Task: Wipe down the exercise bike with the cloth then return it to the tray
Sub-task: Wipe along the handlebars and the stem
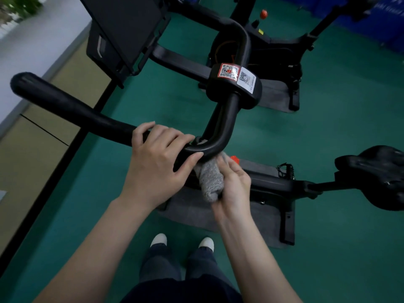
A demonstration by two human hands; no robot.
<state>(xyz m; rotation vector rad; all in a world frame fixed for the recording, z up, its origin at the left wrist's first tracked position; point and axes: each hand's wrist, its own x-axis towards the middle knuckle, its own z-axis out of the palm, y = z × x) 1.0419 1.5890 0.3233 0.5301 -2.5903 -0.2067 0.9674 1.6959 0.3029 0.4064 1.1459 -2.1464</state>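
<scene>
A black exercise bike stands below me, its curved handlebar [72,110] running from upper left to the centre. My left hand [157,162] grips the handlebar near its bend, fingers curled over the bar. Just under that bend my right hand [234,189] holds a grey fluffy cloth [211,178] bunched against the underside of the bar. The bike's frame [273,184] runs right to the black saddle [376,176]. No tray is in view.
A clamp block with QR-code stickers [236,76] joins the handlebar to the screen console [122,33] at the top. A second bike [273,53] stands behind on a grey mat. The floor [338,127] is green; my feet [181,241] stand near the bike's mat.
</scene>
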